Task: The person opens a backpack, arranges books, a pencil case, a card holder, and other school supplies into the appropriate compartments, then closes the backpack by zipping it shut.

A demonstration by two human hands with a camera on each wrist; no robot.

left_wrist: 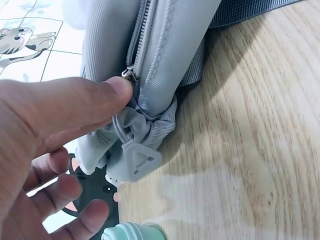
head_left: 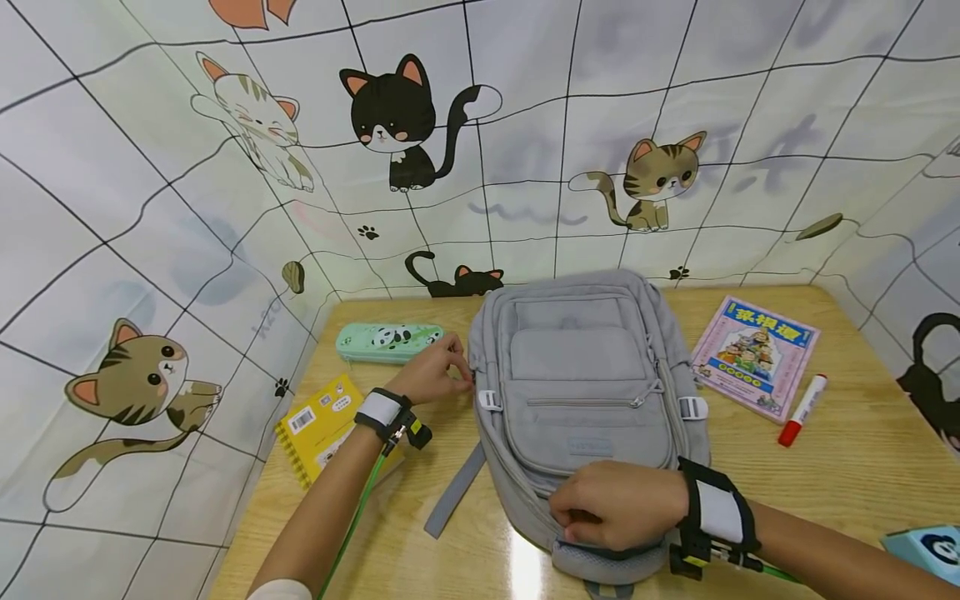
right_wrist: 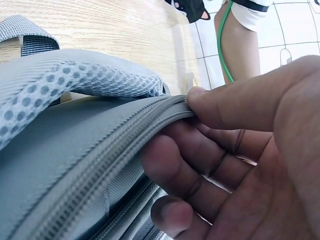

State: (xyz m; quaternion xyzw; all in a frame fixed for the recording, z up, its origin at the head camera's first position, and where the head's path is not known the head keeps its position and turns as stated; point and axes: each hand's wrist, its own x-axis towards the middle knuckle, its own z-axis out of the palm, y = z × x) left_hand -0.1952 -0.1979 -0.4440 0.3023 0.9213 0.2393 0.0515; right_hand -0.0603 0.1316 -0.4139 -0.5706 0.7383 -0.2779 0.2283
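A grey backpack [head_left: 577, 350] lies on the wooden table, front pocket facing up. At its left side my left hand [head_left: 438, 371] pinches a metal zipper slider [left_wrist: 129, 74] between thumb and forefinger, the other fingers loosely bent. A grey triangular pull tab [left_wrist: 142, 161] hangs from a cord just below the thumb. At the backpack's near end my right hand [head_left: 615, 504] grips the zippered edge [right_wrist: 150, 117], thumb on top and fingers curled beneath. Mesh padding [right_wrist: 65, 82] shows beside that edge.
Left of the backpack are a green panda pencil case [head_left: 386, 343] and a yellow spiral notebook [head_left: 322, 425]. To its right lie a pink book [head_left: 753, 354] and a red-capped marker [head_left: 802, 408]. A blue box [head_left: 926, 550] sits at the near right edge.
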